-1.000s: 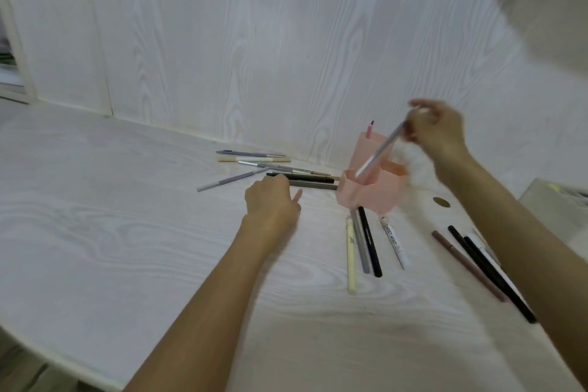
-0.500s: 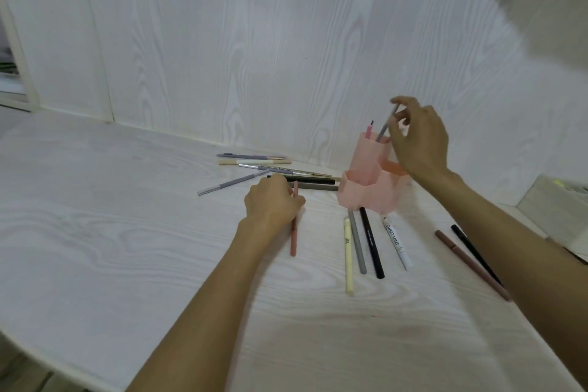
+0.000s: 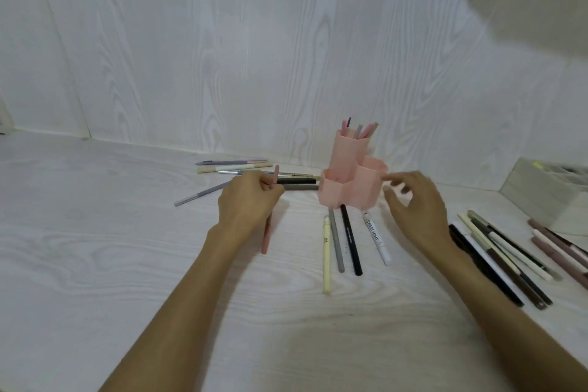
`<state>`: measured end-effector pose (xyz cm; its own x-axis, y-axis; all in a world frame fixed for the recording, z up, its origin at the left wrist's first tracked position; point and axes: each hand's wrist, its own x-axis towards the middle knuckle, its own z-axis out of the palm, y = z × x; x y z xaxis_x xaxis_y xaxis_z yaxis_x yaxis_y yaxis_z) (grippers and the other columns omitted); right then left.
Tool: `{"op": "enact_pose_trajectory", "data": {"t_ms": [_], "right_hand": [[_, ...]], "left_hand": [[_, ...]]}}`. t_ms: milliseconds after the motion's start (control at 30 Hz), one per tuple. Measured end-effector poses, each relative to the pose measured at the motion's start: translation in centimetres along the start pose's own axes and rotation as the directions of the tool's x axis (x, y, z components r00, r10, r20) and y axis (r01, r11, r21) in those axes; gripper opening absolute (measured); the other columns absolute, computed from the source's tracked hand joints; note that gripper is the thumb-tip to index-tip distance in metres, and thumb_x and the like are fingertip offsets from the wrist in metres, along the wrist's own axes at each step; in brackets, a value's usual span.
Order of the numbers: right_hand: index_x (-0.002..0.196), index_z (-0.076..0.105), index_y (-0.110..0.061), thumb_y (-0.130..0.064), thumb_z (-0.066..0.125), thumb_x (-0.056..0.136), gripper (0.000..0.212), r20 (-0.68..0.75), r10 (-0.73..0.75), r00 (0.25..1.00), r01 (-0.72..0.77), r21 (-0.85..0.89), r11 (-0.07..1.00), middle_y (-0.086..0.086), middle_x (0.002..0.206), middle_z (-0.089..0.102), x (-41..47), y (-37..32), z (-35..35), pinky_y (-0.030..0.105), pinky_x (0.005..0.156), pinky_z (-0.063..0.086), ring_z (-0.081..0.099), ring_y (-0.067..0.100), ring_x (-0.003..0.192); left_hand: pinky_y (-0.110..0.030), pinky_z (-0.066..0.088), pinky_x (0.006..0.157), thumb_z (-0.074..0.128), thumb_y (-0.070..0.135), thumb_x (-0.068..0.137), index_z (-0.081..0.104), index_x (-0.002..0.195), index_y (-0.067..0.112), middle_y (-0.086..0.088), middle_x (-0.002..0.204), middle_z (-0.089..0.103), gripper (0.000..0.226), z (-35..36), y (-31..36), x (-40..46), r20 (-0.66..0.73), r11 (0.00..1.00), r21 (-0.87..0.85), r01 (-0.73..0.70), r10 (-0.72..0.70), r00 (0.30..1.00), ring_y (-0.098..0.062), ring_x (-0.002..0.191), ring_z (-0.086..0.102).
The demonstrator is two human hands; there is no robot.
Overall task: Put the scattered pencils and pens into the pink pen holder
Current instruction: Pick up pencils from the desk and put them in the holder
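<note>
1. The pink pen holder (image 3: 350, 184) stands near the back wall, between my two hands. Its tall rear tube already carries a few pens that lean against the rim; the lower front cells look empty from here.
2. My left hand (image 3: 251, 200) is curled around a dusty-pink pencil (image 3: 266, 239). It passes through the fist, top end poking up past the knuckles, lower end slanting toward the table (image 3: 95, 248). I judge the mid-shaft grip is so the tip can be swung up and dropped into a cell.
3. My right hand (image 3: 413, 210) hovers just right of the holder with fingers loose and spread, grasping nothing. They are blurred, so I cannot tell whether a fingertip touches the pink wall.
4. Just past the left fingertips lies a cluster of pens (image 3: 241, 169), fanned against the holder's left side.
5. Between the two wrists, four more lie side by side, among them a white pen marked SWEET MINT (image 3: 377, 239), tips pointing at the holder's foot.
6. Beyond the right wrist sits a row of dark and pale pens (image 3: 502, 258), and further off a pale box (image 3: 547, 194).
7. Most of the job remains, by my reckoning.
</note>
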<state>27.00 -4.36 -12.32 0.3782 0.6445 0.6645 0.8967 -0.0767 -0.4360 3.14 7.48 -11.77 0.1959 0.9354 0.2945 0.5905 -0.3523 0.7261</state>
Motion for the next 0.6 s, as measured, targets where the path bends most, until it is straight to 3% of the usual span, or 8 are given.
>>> {"op": "enact_pose_trajectory", "data": {"t_ms": [100, 133, 300, 433, 533, 600], "right_hand": [[0.084, 0.059, -0.034, -0.036, 0.061, 0.085, 0.003, 0.152, 0.163, 0.975, -0.169, 0.029, 0.985, -0.012, 0.080, 0.059, -1.4, 1.4, 0.6, 0.019, 0.054, 0.033, 0.051, 0.003, 0.068], [0.079, 0.057, -0.034, -0.041, 0.060, 0.084, 0.009, 0.203, 0.199, 0.959, -0.209, 0.030, 0.977, -0.012, 0.075, 0.059, -1.6, 1.6, 0.8, 0.021, 0.052, 0.033, 0.052, 0.001, 0.066], [0.072, 0.058, -0.035, -0.045, 0.053, 0.087, 0.018, 0.342, 0.181, 0.922, -0.195, 0.007, 0.981, -0.012, 0.074, 0.059, -2.4, 2.2, 1.2, 0.021, 0.054, 0.035, 0.053, 0.004, 0.069], [0.070, 0.061, -0.036, -0.042, 0.055, 0.087, 0.018, 0.346, 0.217, 0.913, -0.262, 0.088, 0.961, -0.013, 0.072, 0.063, -1.9, 2.3, 0.8, 0.021, 0.054, 0.036, 0.057, 0.005, 0.070], [0.071, 0.060, -0.036, -0.042, 0.055, 0.086, 0.018, 0.358, 0.220, 0.907, -0.274, 0.105, 0.956, -0.013, 0.070, 0.061, -2.0, 2.4, 0.8, 0.021, 0.054, 0.037, 0.057, 0.005, 0.069], [0.072, 0.060, -0.036, -0.043, 0.056, 0.086, 0.016, 0.361, 0.230, 0.904, -0.288, 0.116, 0.951, -0.015, 0.068, 0.059, -2.0, 2.4, 0.8, 0.021, 0.055, 0.038, 0.057, 0.005, 0.069]], "left_hand": [[-0.027, 0.038, 0.065, 0.061, 0.036, 0.080, 0.067, 0.097, 0.029, 0.020, 0.071, 0.058, 0.019, -0.2, 0.5, -0.2, -0.079, 0.998, -0.045, -0.035, 0.032, 0.996, -0.012, 0.078, 0.058], [-0.028, 0.041, 0.065, 0.061, 0.035, 0.080, 0.066, 0.097, 0.030, 0.019, 0.073, 0.059, 0.019, -0.5, 0.8, -0.3, -0.105, 0.996, -0.069, -0.048, 0.040, 0.994, -0.012, 0.078, 0.060], [-0.035, 0.055, 0.074, 0.064, 0.029, 0.084, 0.058, 0.100, 0.026, 0.016, 0.085, 0.066, 0.017, -1.1, 3.0, -0.9, -0.232, 0.938, -0.307, -0.160, 0.089, 0.969, -0.009, 0.078, 0.068], [-0.028, 0.058, 0.071, 0.059, 0.020, 0.092, 0.036, 0.131, 0.020, -0.004, 0.103, 0.066, 0.045, -1.6, 7.6, 1.3, -0.316, 0.793, -0.552, -0.257, 0.086, 0.945, -0.007, 0.078, 0.070], [-0.022, 0.058, 0.069, 0.055, 0.015, 0.095, 0.016, 0.147, 0.029, -0.002, 0.098, 0.062, 0.067, -1.6, 11.8, 3.6, -0.375, 0.776, -0.510, -0.372, 0.189, 0.908, -0.008, 0.078, 0.070], [-0.030, 0.059, 0.074, 0.054, 0.013, 0.095, 0.019, 0.147, 0.030, -0.002, 0.101, 0.061, 0.064, -1.0, 14.0, 4.8, -0.385, 0.817, -0.405, -0.411, 0.255, 0.887, -0.011, 0.078, 0.070]]}}
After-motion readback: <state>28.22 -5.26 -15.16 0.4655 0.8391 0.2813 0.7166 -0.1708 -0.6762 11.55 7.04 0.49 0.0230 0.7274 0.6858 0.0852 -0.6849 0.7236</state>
